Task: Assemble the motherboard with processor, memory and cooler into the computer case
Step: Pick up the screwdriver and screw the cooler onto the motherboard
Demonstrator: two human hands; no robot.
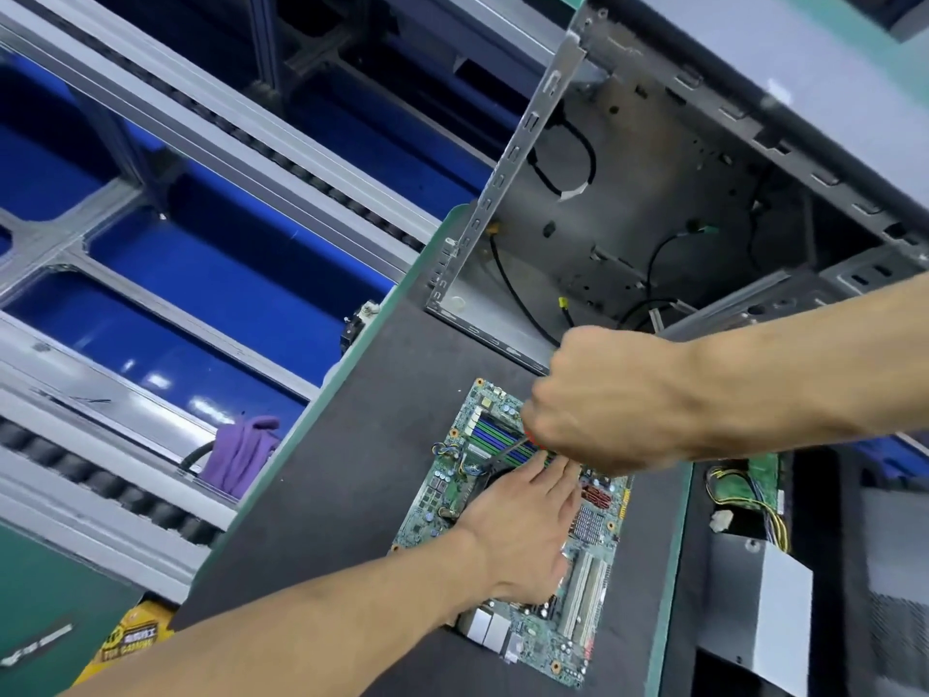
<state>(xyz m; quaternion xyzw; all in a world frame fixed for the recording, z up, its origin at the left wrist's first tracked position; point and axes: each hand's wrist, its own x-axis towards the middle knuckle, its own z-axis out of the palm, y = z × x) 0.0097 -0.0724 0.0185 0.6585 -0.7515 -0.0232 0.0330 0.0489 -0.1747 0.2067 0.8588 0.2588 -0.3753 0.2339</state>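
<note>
Right hand [598,404] grips screwdriver [507,451] over motherboard [593,570] (markings unreadable) — left hand [523,530] steadies

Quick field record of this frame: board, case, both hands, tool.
motherboard: flat on the dark mat, outside the case
computer case: open, empty but for loose cables
left hand: fingers straight, resting on the cooler
right hand: grips a screwdriver, tip at the cooler's edge
memory slots: beside the cooler

My green motherboard [513,545] lies flat on the dark mat; beyond it the grey case [678,203] stands open.
</note>
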